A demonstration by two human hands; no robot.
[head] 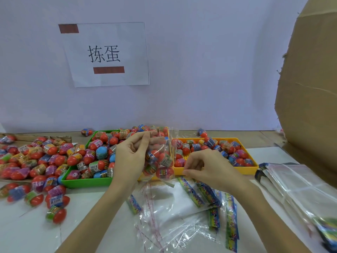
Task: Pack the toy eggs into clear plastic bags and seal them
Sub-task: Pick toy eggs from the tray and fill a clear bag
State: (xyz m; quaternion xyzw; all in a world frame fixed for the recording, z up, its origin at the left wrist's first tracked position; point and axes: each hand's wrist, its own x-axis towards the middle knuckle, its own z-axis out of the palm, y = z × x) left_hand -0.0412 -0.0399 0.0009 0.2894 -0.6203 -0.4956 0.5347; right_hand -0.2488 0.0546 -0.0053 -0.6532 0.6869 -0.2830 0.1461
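A clear plastic bag with several toy eggs inside hangs in the air above the middle of the desk, in front of the gap between the green tray and the yellow tray. The film is thin, limp and probably slick, so it will sag and twist under the eggs at its bottom; the eggs themselves look hard, light and smooth, likely to roll if the bag tips. The safest hold is at the top edge, above the eggs, where the mouth can be kept shut for sealing.

The left hand does that: its thumb and fingers are curled and pinch the upper part of the bag, carrying its weight. The right hand sits lower, just beside the bag's bottom, with finger and thumb pressed together on something thin, perhaps a strip or flap of the bag; what exactly cannot be told.

Loose eggs are heaped along the left edge of the desk, and empty bags lie near the front edge under the arms.
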